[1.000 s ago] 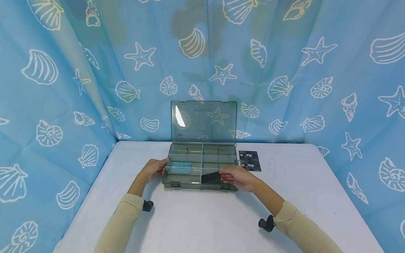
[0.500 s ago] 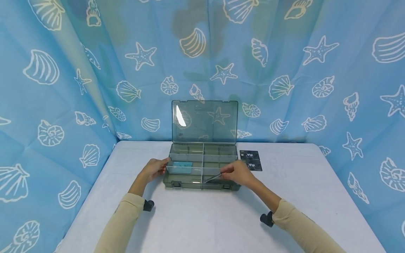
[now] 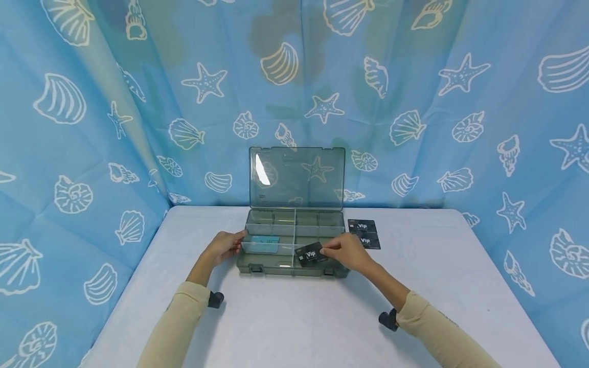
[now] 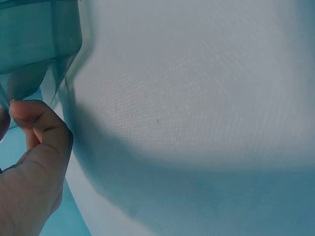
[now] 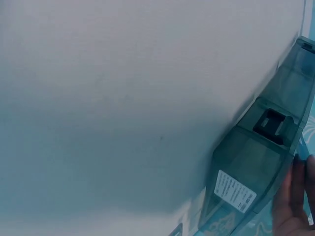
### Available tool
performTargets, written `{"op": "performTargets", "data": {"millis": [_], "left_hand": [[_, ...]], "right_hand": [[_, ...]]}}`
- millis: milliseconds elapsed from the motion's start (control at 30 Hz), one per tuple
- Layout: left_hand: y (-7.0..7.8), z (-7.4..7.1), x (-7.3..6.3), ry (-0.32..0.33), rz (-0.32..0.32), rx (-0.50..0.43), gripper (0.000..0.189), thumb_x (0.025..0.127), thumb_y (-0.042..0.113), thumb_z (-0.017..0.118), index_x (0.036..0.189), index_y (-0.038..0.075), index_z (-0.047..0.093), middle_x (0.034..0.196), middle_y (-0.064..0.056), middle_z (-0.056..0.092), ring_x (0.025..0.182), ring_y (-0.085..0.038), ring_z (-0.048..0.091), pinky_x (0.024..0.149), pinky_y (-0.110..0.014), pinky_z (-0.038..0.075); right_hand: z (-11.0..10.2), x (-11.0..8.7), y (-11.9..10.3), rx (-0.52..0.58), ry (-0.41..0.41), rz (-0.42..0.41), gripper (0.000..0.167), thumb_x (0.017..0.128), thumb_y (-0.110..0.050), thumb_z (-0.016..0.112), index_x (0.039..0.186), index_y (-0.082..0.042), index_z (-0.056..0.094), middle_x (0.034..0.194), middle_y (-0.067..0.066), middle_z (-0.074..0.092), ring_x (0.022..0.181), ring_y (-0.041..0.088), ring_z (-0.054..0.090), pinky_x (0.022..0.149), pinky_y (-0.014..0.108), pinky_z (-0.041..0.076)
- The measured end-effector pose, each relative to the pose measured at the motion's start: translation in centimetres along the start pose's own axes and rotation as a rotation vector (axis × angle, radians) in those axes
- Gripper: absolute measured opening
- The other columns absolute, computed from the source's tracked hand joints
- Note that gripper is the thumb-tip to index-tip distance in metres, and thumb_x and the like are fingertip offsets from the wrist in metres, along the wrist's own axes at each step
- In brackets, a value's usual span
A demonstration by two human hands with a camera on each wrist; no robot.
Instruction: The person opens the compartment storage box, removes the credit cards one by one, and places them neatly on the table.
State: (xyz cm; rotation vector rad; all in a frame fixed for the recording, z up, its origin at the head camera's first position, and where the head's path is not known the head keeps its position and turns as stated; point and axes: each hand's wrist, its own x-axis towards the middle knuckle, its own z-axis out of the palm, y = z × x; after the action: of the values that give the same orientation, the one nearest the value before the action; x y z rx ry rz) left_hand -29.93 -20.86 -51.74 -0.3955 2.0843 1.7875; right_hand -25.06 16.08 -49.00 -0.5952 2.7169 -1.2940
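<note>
A smoky grey-green clear plastic organizer box (image 3: 266,259) sits at the back of the table, divided into compartments. My left hand (image 3: 224,246) pinches its left wall; in the left wrist view, that hand (image 4: 39,157) has its fingertips at the box's edge. Between right thumb and fingers, my right hand (image 3: 348,250) holds a black card (image 3: 308,254) marked "Vip" by its right end. This card tilts over the front right compartment, printed face showing. A blue card (image 3: 264,240) lies in the middle left compartment. In the right wrist view, the fingers (image 5: 296,196) reach over the box's wall.
The box's clear lid (image 3: 296,179) stands upright behind it. Two black cards (image 3: 365,234) marked "Vip" lie on the white table (image 3: 294,322) to the right. A blue shell-patterned curtain (image 3: 211,128) surrounds the table. Latches (image 5: 273,126) project from the box's front.
My right hand has turned the black card from its plain dark side, through edge-on, to its printed face, above the same compartment. The left hand stays on the box wall.
</note>
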Motion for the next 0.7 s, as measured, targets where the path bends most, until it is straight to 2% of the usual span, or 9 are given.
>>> {"op": "performTargets", "data": {"millis": [67,167,333,433,533,700], "left_hand": [[0.0,0.0,-0.1,-0.003,0.003,-0.001,0.037,0.099,0.03,0.059,0.107,-0.006,0.055,0.08,-0.003,0.051,0.07,-0.011,0.051,0.065,-0.024,0.046],[0.0,0.1,-0.1,-0.005,0.009,-0.002,0.037,0.099,0.03,0.059,0.108,-0.006,0.056,0.08,-0.003,0.051,0.07,-0.011,0.05,0.065,-0.024,0.046],[0.0,0.0,-0.2,-0.011,0.011,0.0,0.037,0.099,0.029,0.058,0.109,-0.007,0.055,0.08,-0.003,0.051,0.07,-0.011,0.05,0.066,-0.025,0.046],[0.0,0.0,-0.1,-0.005,0.002,0.001,0.037,0.099,0.03,0.059,0.108,-0.006,0.055,0.081,-0.003,0.051,0.071,-0.012,0.05,0.067,-0.025,0.046],[0.0,0.0,0.0,-0.003,-0.006,-0.001,0.037,0.098,0.031,0.06,0.107,-0.005,0.056,0.082,-0.004,0.051,0.071,-0.012,0.051,0.067,-0.025,0.046],[0.0,0.0,0.1,-0.002,-0.009,-0.004,0.037,0.098,0.031,0.06,0.107,-0.004,0.055,0.082,-0.004,0.051,0.071,-0.012,0.05,0.067,-0.025,0.046]], "right_hand": [[0.1,0.1,0.0,0.036,0.006,0.028,0.016,0.088,-0.015,0.074,0.101,-0.007,0.076,0.086,0.003,0.073,0.068,0.014,0.067,0.061,0.028,0.054],[0.3,0.2,0.1,0.118,0.021,0.091,0.018,0.088,-0.015,0.074,0.102,-0.006,0.075,0.09,0.005,0.073,0.07,0.015,0.07,0.065,0.03,0.056],[-0.3,0.4,0.5,0.341,0.066,0.252,0.019,0.089,-0.011,0.072,0.104,0.0,0.074,0.099,0.012,0.071,0.075,0.02,0.071,0.07,0.033,0.057],[-1.4,0.3,1.1,0.451,0.098,0.315,0.021,0.088,-0.008,0.072,0.107,0.003,0.072,0.102,0.016,0.07,0.077,0.023,0.071,0.072,0.034,0.057],[-2.8,-0.3,2.0,0.5,0.137,0.359,0.023,0.088,-0.008,0.072,0.108,0.005,0.071,0.101,0.017,0.07,0.077,0.024,0.072,0.075,0.037,0.057],[-5.1,-1.8,4.2,0.502,0.175,0.405,0.03,0.091,-0.013,0.071,0.113,0.006,0.068,0.106,0.018,0.068,0.082,0.023,0.072,0.08,0.039,0.055]]}}
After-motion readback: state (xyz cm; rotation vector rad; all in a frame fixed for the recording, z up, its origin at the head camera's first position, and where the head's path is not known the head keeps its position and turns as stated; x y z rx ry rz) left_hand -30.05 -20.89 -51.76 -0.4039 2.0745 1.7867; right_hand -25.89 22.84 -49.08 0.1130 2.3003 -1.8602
